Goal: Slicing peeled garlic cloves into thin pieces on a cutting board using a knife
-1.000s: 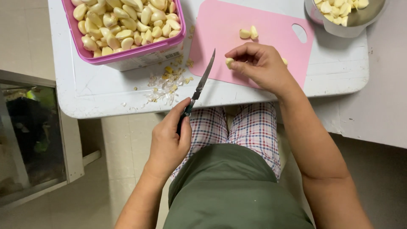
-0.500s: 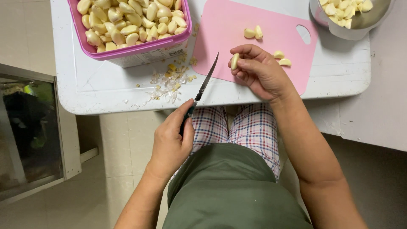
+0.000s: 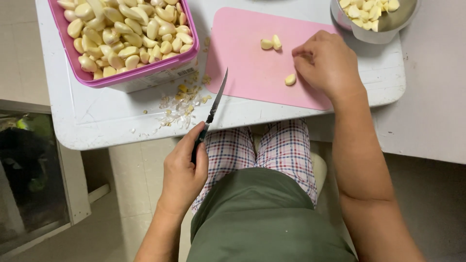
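1. Left hand: closed around the dark handle of a knife. The blade points up and away, its tip over the left edge of the board, touching no clove.
2. Right hand: palm down on the right part of the board, fingers curled with their tips at the board. Whether a clove is pinched beneath them cannot be told.
3. Board: pink, lying flat on the white surface, between tub and bowl.
4. Loose clove: peeled, on the board just beside the right hand.
5. Paired cloves: two, touching, on the board's upper middle, near the right fingertips.
6. Tub: pink rim, heaped with peeled cloves, on the surface left of the board.
7. Bowl: metal, upper right, holding cut pale pieces.
8. Scraps: skins and trimmings scattered on the surface between tub and knife.
9. Step in hand, as judged: trimming cloves on the board, the right hand placing or picking one, the knife held off in wait.
10. Next move, as judged: calls for one clove steadied under the right fingertips, knuckles kept back, and the blade brought across to its end.
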